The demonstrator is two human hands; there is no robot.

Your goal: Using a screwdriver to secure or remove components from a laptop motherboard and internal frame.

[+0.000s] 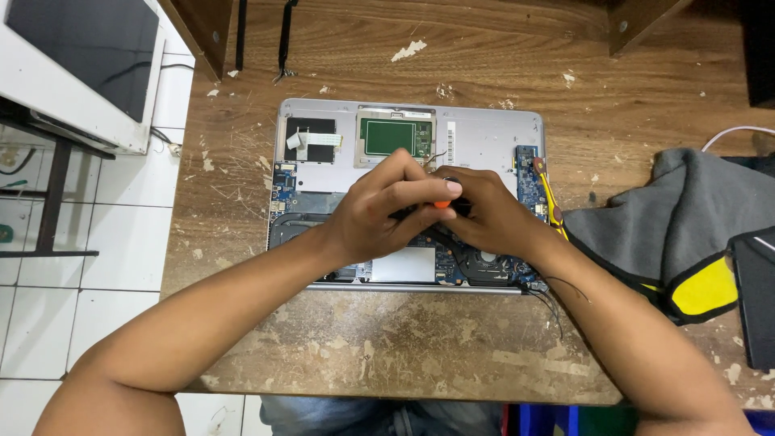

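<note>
Laptop chassis, silver, rectangular, bottom cover removed [484, 129], lies flat at the centre of the frame on the worn brown wooden bench [363, 347]. Exposed inside are a green trackpad board [387, 136] at upper centre, a black patch with a white ribbon cable [311, 139] at upper left, a narrow blue circuit board [529, 182] along the right edge, and a black fan housing [488, 262] at lower right.

A small tool with a black shaft and orange collar [442, 203] sits over the middle of the chassis, between the two hands; its tip is hidden.

A grey cloth bag with yellow trim [670, 234] rests at the right of the frame, just beside the chassis. A white-framed dark panel [81, 64] occupies the upper left, above the white tiled floor [129, 242]. Thin black wires [549, 303] trail off the lower right corner of the chassis.

The left hand [379, 214] and right hand [492, 218] meet above the motherboard, covering most of it. The left fingers curl closed around the tool, thumb laid across the orange collar. The right fingers are bent narrow against the tool from the other side. Both forearms enter from the bottom of the frame.
</note>
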